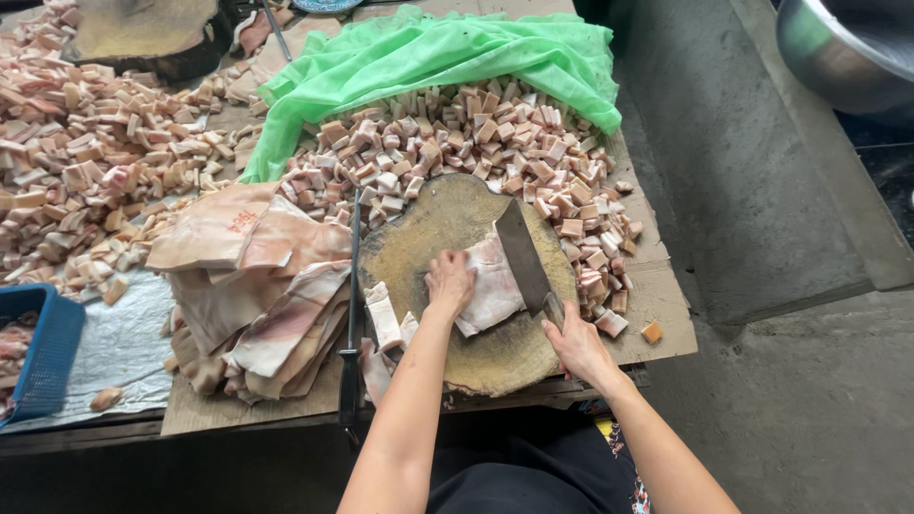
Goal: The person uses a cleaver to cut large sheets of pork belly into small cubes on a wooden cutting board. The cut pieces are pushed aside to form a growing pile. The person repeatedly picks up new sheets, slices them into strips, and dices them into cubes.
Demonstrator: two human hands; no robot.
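My left hand (449, 282) presses down on a pale slab of pork belly (493, 286) lying on a round wooden chopping block (447, 224). My right hand (576, 345) grips the handle of a cleaver (524, 257), whose blade rests on the slab's right side. Two cut strips of meat (384, 319) lie at the block's left edge.
A stack of uncut pork slabs (257, 286) sits left of the block, with a long sharpening steel (352, 305) between them. Heaps of cut cubes (476, 143) lie behind, partly under green netting (428, 52). A blue basket (43, 352) stands far left. A concrete ledge (743, 171) rises on the right.
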